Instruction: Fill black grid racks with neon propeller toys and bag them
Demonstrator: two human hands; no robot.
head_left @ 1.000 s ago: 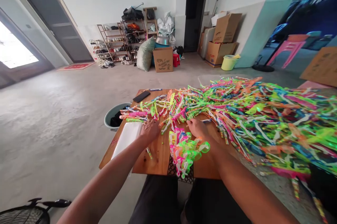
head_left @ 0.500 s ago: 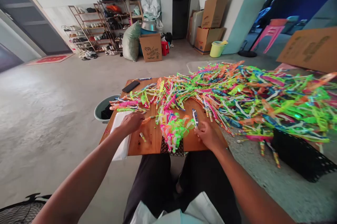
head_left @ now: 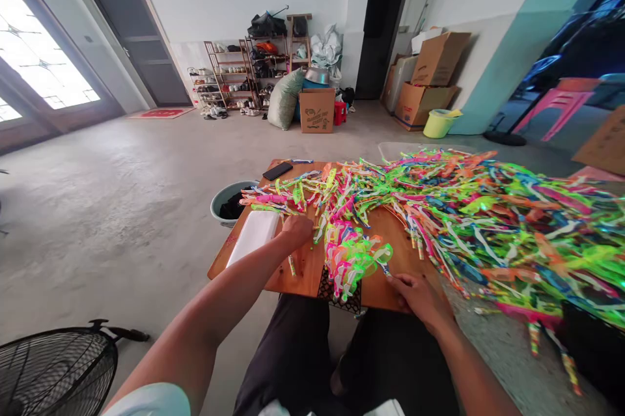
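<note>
Over the left part of the wooden table (head_left: 375, 286), my left hand (head_left: 297, 228) is closed, and what it grips is hidden. A patterned stick (head_left: 291, 265) lies just below it. My right hand (head_left: 415, 292) pinches the end of a small blue and white piece (head_left: 385, 269) at the right of the front bunch. That bunch of neon pink, green and orange plastic pieces (head_left: 349, 260) rests between my hands on a black mesh basket (head_left: 326, 288). White plastic sheets (head_left: 254, 237) lie left of my left hand.
A large heap of neon pieces (head_left: 488, 208) spreads to the right. A black phone (head_left: 278, 171) lies at the table's back left. Beside the table stands a bucket with black items (head_left: 219, 204). A fan (head_left: 53, 364) is at the lower left, a cardboard box (head_left: 317, 110) farther back.
The view has swung left and up. My left hand has moved inward toward the bunch. My right hand has drawn the blue and white piece down against the bunch's right edge.
</note>
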